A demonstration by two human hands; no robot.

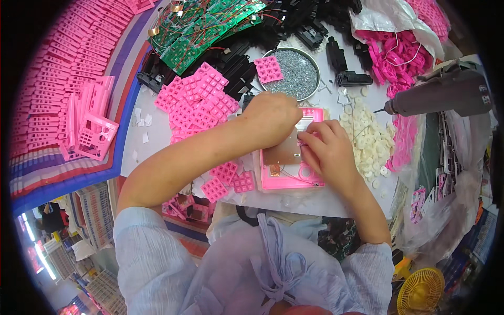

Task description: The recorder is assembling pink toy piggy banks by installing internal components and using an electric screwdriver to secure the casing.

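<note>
My left hand [274, 118] is curled over the far end of the pink casing [287, 184], fingertips hidden, so I cannot tell whether it pinches anything; my right hand [329, 149] bends its partly spread fingers onto the brown board [279, 154]. The casing lies by the near edge of my desk [135, 164], pink keypads [197, 100] toward the left edge

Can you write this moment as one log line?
left hand: curled over flat brown board, grip hidden | right hand: at its right side | board: in rectangular pink plastic casing
</note>
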